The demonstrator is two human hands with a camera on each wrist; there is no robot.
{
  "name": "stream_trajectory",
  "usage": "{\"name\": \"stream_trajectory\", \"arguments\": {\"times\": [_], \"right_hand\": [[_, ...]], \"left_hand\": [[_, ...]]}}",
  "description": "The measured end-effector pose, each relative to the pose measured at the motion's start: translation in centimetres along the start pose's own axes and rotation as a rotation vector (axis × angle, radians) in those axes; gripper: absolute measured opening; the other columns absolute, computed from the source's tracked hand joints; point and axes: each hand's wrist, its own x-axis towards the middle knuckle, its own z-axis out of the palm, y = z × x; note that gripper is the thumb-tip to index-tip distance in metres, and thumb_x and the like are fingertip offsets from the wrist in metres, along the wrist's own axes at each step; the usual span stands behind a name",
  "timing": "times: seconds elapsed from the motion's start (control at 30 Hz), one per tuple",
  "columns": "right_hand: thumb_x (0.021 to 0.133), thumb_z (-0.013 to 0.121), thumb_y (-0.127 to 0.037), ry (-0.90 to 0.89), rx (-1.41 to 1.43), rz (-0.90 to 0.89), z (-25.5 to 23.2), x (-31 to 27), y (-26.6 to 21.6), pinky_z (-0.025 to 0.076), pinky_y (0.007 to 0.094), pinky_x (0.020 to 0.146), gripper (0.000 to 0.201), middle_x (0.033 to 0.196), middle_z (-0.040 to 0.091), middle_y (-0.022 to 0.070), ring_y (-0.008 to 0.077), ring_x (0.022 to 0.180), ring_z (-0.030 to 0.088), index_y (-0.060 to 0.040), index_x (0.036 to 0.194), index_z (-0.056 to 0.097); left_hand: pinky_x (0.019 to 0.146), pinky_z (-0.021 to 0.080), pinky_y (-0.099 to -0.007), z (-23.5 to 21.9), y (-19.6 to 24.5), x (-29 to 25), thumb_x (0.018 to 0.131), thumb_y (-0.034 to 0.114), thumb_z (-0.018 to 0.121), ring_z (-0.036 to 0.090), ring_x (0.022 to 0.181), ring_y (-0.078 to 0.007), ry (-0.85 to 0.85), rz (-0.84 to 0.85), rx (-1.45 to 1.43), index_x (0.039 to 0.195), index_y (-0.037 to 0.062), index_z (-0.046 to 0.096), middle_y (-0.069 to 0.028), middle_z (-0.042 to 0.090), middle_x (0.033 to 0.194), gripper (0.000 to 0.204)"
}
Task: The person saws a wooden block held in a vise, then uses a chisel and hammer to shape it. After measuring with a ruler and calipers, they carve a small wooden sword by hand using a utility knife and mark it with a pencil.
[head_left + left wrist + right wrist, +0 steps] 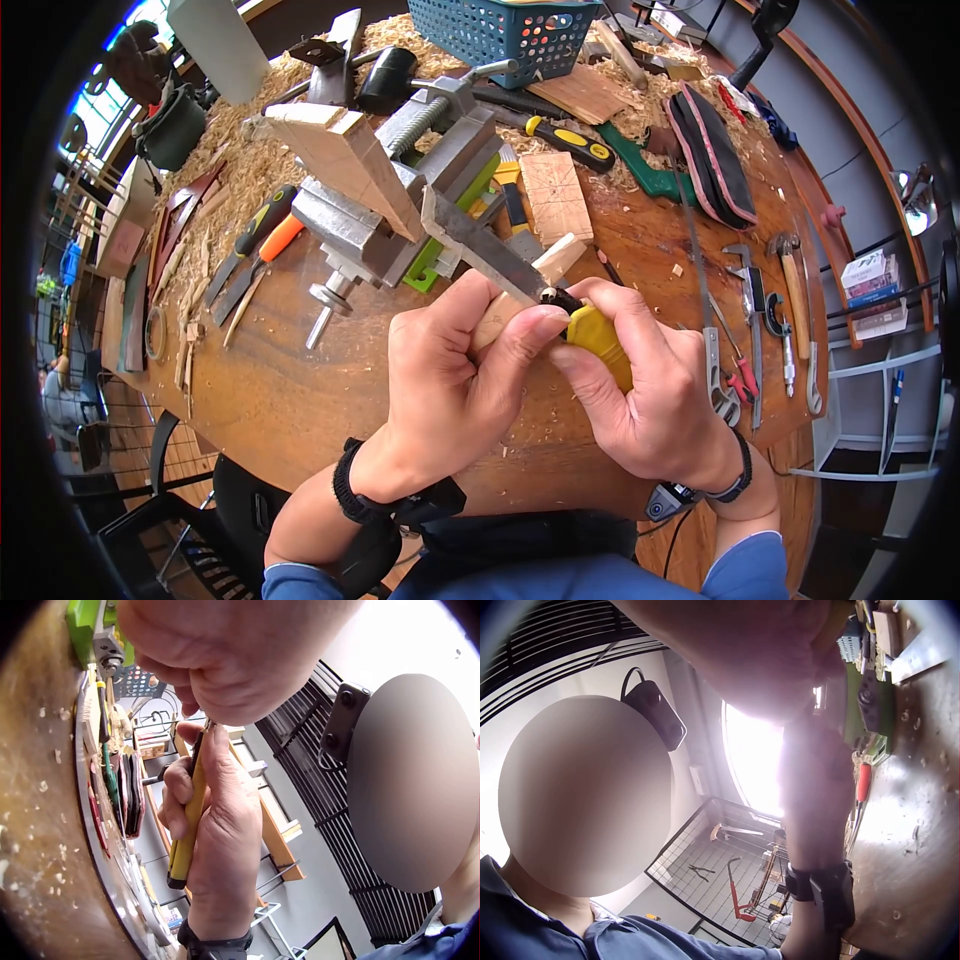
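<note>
My right hand (pixel 650 390) grips the yellow handle (pixel 600 345) of a knife; in the left wrist view that handle shows long and flat with a black end. From its black neck a broad grey blade (pixel 485 245) slants up and left towards the vise. My left hand (pixel 440 375) holds a small wooden stick (pixel 495 322), crossed by the blade. Beyond the blade the stick's pale, pointed end (pixel 560 258) shows. The left thumb presses near the blade's base, close to the right fingers. Some of the stick is hidden behind blade and thumb.
A metal vise (pixel 345 220) clamps an upright wooden block (pixel 345 155). Chisels (pixel 262 235) lie left; a wooden block (pixel 556 197), a black pouch (pixel 708 155), calipers (pixel 750 300) and a hammer (pixel 792 290) lie right. Shavings and a blue basket (pixel 500 40) occupy the back.
</note>
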Motion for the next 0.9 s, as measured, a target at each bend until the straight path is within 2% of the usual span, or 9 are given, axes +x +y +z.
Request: {"name": "stream_trajectory", "arguments": {"times": [0.07, 0.13, 0.37, 0.43, 0.57, 0.67, 0.9], "right_hand": [[0.096, 0.073, -0.023, 0.004, -0.003, -0.006, 0.1, 0.0, 0.0, 0.056, 0.0446, 0.055, 0.042, 0.091, 0.073, 0.0217, 0.0402, 0.072, 0.073, 0.0028, 0.126, 0.058], [0.096, 0.073, -0.023, 0.038, -0.027, -0.022, 0.3, 0.0, -0.1, 0.057, 0.0443, 0.057, 0.043, 0.094, 0.073, 0.0215, 0.0399, 0.074, 0.073, 0.0032, 0.127, 0.057], [0.096, 0.073, -0.021, 0.053, -0.008, 0.014, 0.5, -0.1, -0.5, 0.058, 0.0434, 0.060, 0.043, 0.098, 0.073, 0.0200, 0.0387, 0.077, 0.074, 0.0045, 0.126, 0.057], [0.096, 0.073, -0.020, 0.092, -0.025, -0.019, 0.7, -0.1, -0.4, 0.057, 0.0434, 0.059, 0.042, 0.098, 0.073, 0.0195, 0.0387, 0.077, 0.074, 0.0048, 0.126, 0.056], [0.097, 0.073, -0.021, 0.063, 0.017, 0.006, 0.4, 0.0, -0.5, 0.057, 0.0439, 0.059, 0.042, 0.096, 0.073, 0.0203, 0.0393, 0.076, 0.074, 0.0049, 0.126, 0.057], [0.097, 0.072, -0.022, -0.003, 0.022, 0.031, 0.3, 0.0, -0.3, 0.057, 0.0441, 0.059, 0.042, 0.093, 0.073, 0.0213, 0.0399, 0.075, 0.074, 0.0050, 0.125, 0.058], [0.097, 0.073, -0.023, 0.015, 0.016, 0.024, 0.2, 0.0, -0.4, 0.056, 0.0440, 0.057, 0.043, 0.091, 0.072, 0.0217, 0.0399, 0.074, 0.073, 0.0051, 0.125, 0.058]], "left_hand": [[0.055, 0.047, -0.0243, 0.1, 0.0, 0.0, 0.095, 0.011, 0.076, 0.056, 0.062, -0.0031, 0.011, 0.004, 0.027, 0.101, -0.0019, 0.073, -0.0073, 0.069, 0.070, 0.015], [0.051, 0.044, -0.0243, 0.3, -0.1, 0.1, 0.093, 0.013, 0.079, 0.054, 0.058, -0.0029, 0.091, 0.030, 0.036, 0.093, -0.0015, 0.073, -0.0057, 0.065, 0.064, 0.015], [0.048, 0.041, -0.0253, 0.1, -0.4, 0.1, 0.090, 0.014, 0.083, 0.049, 0.052, -0.0039, 0.160, 0.067, 0.084, 0.084, 0.0001, 0.072, -0.0051, 0.058, 0.056, 0.019], [0.060, 0.044, -0.0208, -0.3, -0.3, -0.1, 0.094, 0.013, 0.079, 0.053, 0.068, -0.0017, 0.082, -0.013, 0.137, 0.095, -0.0013, 0.073, 0.0020, 0.066, 0.073, 0.015], [0.050, 0.043, -0.0245, -0.2, -1.5, 0.5, 0.094, 0.012, 0.078, 0.051, 0.059, -0.0027, 0.014, 0.120, 0.008, 0.102, -0.0020, 0.073, -0.0056, 0.062, 0.065, 0.017], [0.056, 0.048, -0.0235, 0.0, -1.4, 0.2, 0.101, 0.006, 0.065, 0.060, 0.069, -0.0048, -0.108, 0.050, -0.141, 0.134, -0.0024, 0.061, -0.0075, 0.071, 0.081, 0.035], [0.055, 0.048, -0.0256, 0.1, -1.0, 0.3, 0.097, 0.009, 0.072, 0.060, 0.061, -0.0078, -0.035, 0.061, -0.037, 0.118, -0.0006, 0.070, -0.0097, 0.069, 0.073, 0.023]]}}
